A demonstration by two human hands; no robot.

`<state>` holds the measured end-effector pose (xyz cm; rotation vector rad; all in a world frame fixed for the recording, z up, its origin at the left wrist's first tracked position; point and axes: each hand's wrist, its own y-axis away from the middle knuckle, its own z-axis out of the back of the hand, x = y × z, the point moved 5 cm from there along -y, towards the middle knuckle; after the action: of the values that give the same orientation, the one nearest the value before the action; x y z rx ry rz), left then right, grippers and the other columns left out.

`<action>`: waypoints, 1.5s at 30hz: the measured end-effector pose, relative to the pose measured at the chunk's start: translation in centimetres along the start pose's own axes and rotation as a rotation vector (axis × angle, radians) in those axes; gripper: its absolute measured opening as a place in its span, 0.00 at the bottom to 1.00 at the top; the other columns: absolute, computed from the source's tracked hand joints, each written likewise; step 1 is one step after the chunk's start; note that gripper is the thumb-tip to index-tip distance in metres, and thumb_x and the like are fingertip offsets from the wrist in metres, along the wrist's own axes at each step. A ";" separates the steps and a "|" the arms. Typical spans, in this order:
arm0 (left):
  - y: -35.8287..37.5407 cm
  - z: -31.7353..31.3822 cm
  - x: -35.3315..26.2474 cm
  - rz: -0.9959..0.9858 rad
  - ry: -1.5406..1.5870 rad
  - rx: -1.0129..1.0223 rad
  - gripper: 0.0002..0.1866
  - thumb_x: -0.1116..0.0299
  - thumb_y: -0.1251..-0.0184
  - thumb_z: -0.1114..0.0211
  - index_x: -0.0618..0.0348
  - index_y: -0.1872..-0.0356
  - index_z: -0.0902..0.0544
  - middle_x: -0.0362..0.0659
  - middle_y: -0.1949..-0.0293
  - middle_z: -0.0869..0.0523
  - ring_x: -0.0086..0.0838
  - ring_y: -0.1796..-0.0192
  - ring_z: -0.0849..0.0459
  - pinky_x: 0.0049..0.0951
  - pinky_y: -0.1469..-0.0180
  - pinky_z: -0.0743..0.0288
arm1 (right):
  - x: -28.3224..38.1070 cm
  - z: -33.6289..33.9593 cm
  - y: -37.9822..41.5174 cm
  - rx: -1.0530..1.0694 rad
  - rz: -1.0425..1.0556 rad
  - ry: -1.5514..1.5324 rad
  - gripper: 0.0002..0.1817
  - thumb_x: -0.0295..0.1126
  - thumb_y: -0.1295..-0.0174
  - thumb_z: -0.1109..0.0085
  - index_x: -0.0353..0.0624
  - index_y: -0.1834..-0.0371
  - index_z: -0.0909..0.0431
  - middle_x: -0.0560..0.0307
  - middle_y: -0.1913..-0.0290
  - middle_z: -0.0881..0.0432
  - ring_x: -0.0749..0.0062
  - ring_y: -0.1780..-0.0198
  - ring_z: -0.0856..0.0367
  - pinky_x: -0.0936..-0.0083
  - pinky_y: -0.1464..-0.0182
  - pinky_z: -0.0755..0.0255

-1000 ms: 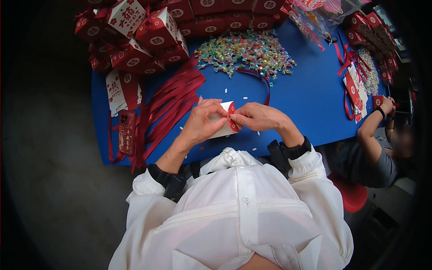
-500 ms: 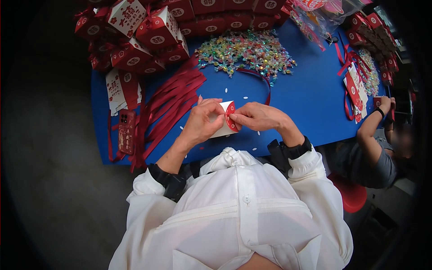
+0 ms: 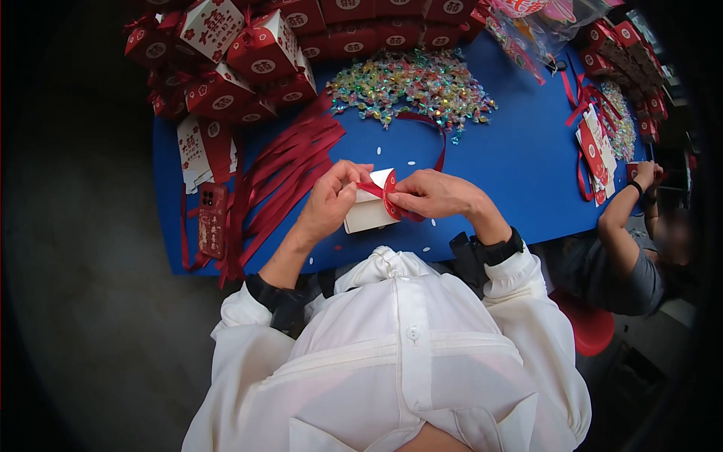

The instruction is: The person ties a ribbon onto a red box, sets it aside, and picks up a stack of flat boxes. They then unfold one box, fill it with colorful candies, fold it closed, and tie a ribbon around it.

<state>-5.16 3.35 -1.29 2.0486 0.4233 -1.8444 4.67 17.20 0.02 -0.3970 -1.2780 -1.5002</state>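
Note:
Between my hands stands a small red-and-white gift box (image 3: 370, 217) with a curved red top flap. A dark red ribbon (image 3: 370, 187) runs across its top, and my left hand (image 3: 332, 197) pinches the ribbon on the left side. My right hand (image 3: 438, 194) is closed at the red flap, thumb and fingers gripping it from the right. Part of the ribbon shows below the right fingers; how it passes through the flaps is hidden.
Wrapped candies (image 3: 410, 87) are heaped behind the box. Finished red boxes (image 3: 263, 56) are stacked at the back left. Loose ribbons (image 3: 290, 162), flat box cards (image 3: 207, 151) and a phone (image 3: 212, 218) lie left. A co-worker (image 3: 629, 241) sits at the right.
My left hand has moved slightly left and drawn the ribbon out across the box top. The ribbon's far end has slid toward the box. My right hand stays at the flap.

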 end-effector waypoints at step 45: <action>-0.4 0.4 -0.7 -0.210 -0.695 0.186 0.58 0.68 0.58 0.22 0.64 0.27 0.53 0.55 0.31 0.39 0.45 0.29 0.38 0.41 0.29 0.44 | 1.9 1.1 -1.4 -0.437 0.196 -0.297 0.22 0.38 0.43 0.34 0.35 0.50 0.20 0.51 0.66 0.18 0.70 0.66 0.18 0.75 0.62 0.25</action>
<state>-5.80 3.56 -0.63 1.3526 0.2824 -2.6384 2.34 16.98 1.23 -1.0328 -1.0877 -1.5858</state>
